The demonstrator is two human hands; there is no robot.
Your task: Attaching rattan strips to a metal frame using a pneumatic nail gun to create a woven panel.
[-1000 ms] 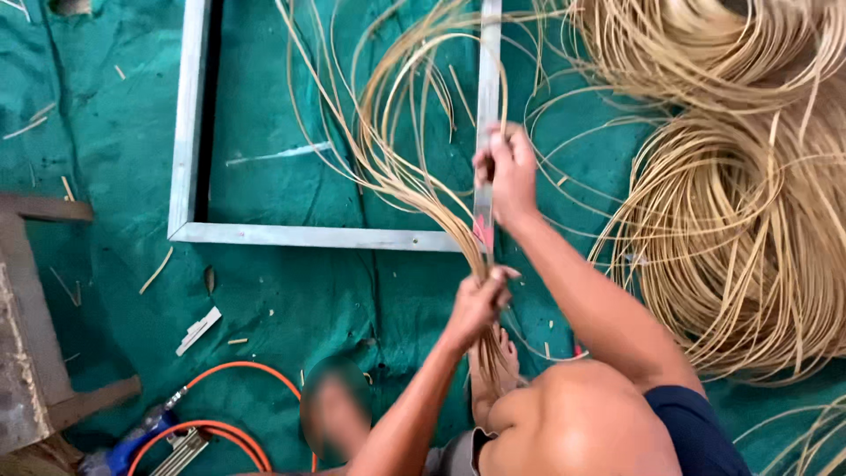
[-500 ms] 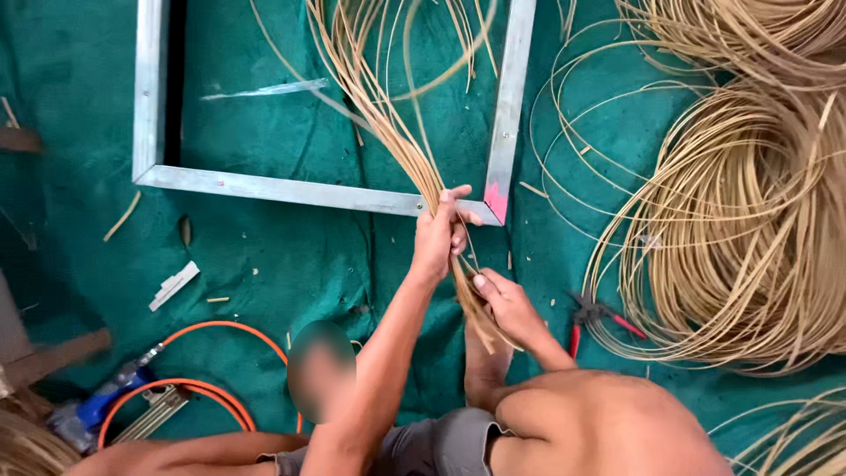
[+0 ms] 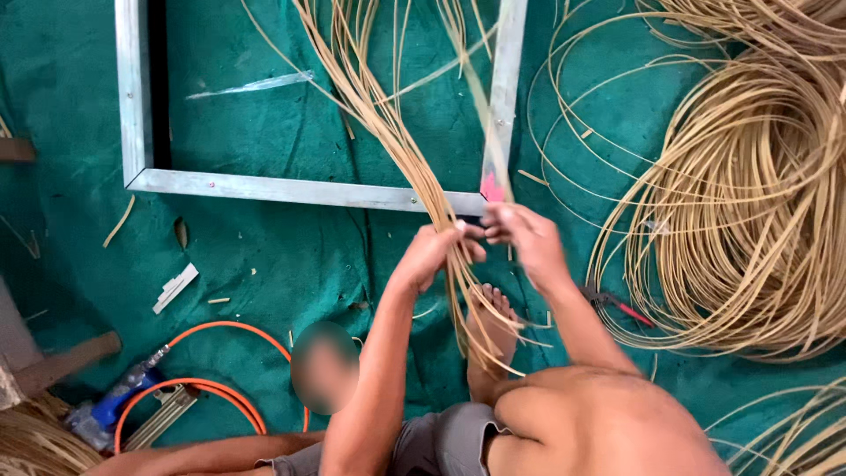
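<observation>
The left hand grips the cane bundle, which runs up-left away from it; the right hand pinches strands beside the frame corner.

A workshop floor for weaving: a green mat, big coils of cane strips, a metal frame, and an orange air hose.

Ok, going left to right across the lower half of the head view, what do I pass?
Blue tool → orange hose → left hand on the rattan strand bundle → right hand → red-handled pliers → coiled rattan pile.
</observation>
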